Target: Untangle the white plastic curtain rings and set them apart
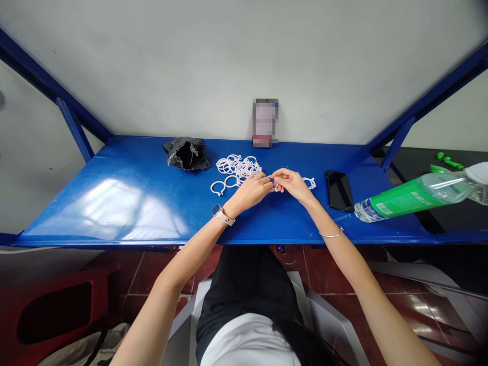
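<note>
A heap of several white plastic rings (237,168) lies on the blue table (129,198), just beyond my hands. My left hand (252,190), with a watch on its wrist, is closed in a pinch on a white ring piece (273,183). My right hand (290,184), with a thin bangle on its wrist, pinches the same piece from the other side. Fingertips of both hands meet over it. More white rings (310,183) lie just right of my right hand.
A crumpled black bag (186,153) sits left of the rings. A dark phone (339,190) lies at the right. A clear bottle with a green label (415,195) lies across the table's right end. A blurred card (265,123) leans on the wall.
</note>
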{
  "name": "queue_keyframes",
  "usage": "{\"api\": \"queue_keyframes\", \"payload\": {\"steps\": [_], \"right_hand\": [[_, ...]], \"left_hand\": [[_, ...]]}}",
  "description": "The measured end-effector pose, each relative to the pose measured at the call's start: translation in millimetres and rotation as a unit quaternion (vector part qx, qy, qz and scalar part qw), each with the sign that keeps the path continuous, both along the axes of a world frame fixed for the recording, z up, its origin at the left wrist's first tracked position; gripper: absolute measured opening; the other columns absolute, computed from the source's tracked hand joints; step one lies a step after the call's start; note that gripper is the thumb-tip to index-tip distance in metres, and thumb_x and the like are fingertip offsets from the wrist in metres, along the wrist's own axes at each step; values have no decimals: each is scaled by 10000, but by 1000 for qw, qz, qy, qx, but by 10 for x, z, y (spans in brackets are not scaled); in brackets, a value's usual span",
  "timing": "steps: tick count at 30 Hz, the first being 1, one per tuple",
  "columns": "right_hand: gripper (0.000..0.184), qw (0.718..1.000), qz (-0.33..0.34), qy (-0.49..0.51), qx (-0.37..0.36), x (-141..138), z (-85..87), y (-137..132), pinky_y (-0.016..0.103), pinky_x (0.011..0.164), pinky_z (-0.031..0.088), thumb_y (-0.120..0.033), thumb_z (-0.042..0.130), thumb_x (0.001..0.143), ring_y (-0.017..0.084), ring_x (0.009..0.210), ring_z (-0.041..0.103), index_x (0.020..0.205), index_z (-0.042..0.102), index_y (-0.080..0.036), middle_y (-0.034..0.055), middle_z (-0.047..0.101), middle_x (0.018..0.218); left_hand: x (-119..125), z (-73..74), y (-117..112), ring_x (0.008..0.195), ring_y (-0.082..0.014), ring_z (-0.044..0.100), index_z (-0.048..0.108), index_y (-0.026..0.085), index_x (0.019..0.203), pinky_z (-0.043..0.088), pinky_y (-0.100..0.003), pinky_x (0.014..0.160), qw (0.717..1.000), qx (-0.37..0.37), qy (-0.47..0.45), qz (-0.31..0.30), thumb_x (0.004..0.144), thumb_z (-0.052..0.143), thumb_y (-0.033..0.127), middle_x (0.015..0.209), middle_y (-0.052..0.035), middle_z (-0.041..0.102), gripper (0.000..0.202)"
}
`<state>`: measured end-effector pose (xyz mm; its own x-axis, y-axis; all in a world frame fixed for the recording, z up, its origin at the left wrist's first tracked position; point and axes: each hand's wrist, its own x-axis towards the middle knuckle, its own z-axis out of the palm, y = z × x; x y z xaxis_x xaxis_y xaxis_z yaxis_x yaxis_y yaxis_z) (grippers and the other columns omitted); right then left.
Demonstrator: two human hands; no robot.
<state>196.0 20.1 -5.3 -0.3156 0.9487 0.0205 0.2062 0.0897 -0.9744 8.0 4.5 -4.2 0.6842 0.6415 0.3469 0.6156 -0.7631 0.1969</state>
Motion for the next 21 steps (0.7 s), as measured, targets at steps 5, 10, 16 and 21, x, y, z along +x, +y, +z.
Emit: {"api": "queue_keyframes", "payload": {"steps": [5,10,16,21], "right_hand": [[508,990,0,-87,110,-41,46,-38,302,716,465,-652,555,836,165,806,548,626,576,-191,58,574,929],[594,999,48,12,19,-88,74,-91,303,691,439,-727,526,828,132,632,451,555,552,-200,-5,471,621],[653,973,28,185,-131,-191,28,-143,289,628,449,-713,746,633,102,487,324,460,342,-230,-80,204,445],[756,954,60,211,-203,-197,-22,-148,338,689,475,-693,637,779,138,533,445,437,151,-225,-39,268,448]], "left_hand": [[13,46,-43,717,-169,603,609,154,956,410,-267,662,980,-157,-125,7,1028,413,293,874,-69,667,251],[6,147,-77,497,-95,447,527,165,848,355,-236,538,864,-404,-291,-80,999,422,471,614,32,469,357],[51,248,-135,451,-55,305,407,186,694,201,-214,460,715,-561,-397,-129,884,591,593,558,80,270,486],[98,227,-155,426,-40,266,410,179,639,156,-221,440,673,-600,-418,-108,797,692,579,551,76,270,514]]}}
